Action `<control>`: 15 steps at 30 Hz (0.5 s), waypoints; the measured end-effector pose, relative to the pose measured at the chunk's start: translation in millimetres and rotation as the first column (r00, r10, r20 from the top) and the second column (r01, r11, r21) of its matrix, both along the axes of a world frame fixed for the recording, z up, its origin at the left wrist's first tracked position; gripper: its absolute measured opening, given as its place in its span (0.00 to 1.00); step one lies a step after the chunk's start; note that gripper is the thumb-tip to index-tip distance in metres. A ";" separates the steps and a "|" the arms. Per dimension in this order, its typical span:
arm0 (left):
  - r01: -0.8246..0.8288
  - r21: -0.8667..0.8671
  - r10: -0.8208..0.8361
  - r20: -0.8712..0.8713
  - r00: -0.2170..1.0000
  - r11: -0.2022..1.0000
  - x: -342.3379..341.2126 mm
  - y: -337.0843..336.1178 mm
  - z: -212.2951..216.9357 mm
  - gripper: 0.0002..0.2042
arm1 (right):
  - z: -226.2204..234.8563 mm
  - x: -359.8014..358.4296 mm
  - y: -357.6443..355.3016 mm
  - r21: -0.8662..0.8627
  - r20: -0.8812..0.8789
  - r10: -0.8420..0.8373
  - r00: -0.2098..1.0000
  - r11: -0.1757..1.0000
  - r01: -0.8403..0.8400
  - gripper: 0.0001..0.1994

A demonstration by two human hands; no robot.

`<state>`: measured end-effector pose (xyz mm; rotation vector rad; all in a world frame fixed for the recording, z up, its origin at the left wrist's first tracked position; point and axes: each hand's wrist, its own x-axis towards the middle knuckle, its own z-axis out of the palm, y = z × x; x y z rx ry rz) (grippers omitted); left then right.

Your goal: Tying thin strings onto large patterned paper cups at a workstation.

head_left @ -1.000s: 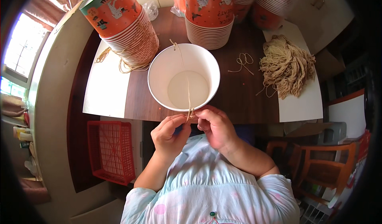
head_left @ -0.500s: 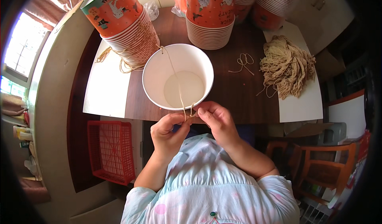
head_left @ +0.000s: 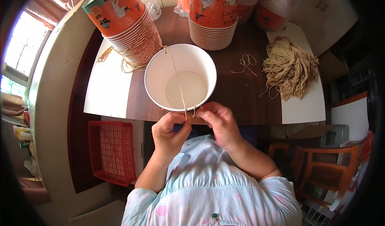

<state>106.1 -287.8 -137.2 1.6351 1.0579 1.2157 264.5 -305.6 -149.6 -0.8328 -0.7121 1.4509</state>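
Note:
A white paper bucket (head_left: 160,79) stands on the table before me, its mouth toward me. A tan string (head_left: 176,71) is fastened at the bucket's far rim and crosses the mouth to the near rim, where it loops through. My left hand (head_left: 170,129) pinches the string just outside the near rim. Opposite it, my right hand (head_left: 218,121) pinches the same string by the loop, its fingers close to the rim. The fingertips partly hide the crossing of the strands.
A stack of orange and green printed buckets (head_left: 116,11) with strings stands at the left; another stack (head_left: 212,13) is behind. At the right lie a short string piece (head_left: 244,63) and a heap of tan strings (head_left: 288,67). A red plastic crate (head_left: 112,152) sits below the table's left side.
Both hands stay at the near rim with the string pinched. The right fingers have shifted very slightly; the bucket shows hardly any movement.

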 end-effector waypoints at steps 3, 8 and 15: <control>-0.003 -0.009 0.003 0.004 1.000 1.000 0.8 0.5 -0.5 0.06 | 7.2 -4.0 0.3 -0.018 0.018 0.005 1.000 1.000 -0.005 0.09; 0.028 -0.021 -0.027 0.012 1.000 0.999 1.9 0.9 1.0 0.05 | 3.1 -4.1 1.9 -0.014 0.094 -0.009 0.995 1.000 0.011 0.09; 0.127 -0.167 -0.125 0.023 0.992 0.978 -7.5 0.3 16.9 0.04 | -0.5 -0.1 8.1 0.051 0.358 -0.212 0.909 0.977 0.208 0.06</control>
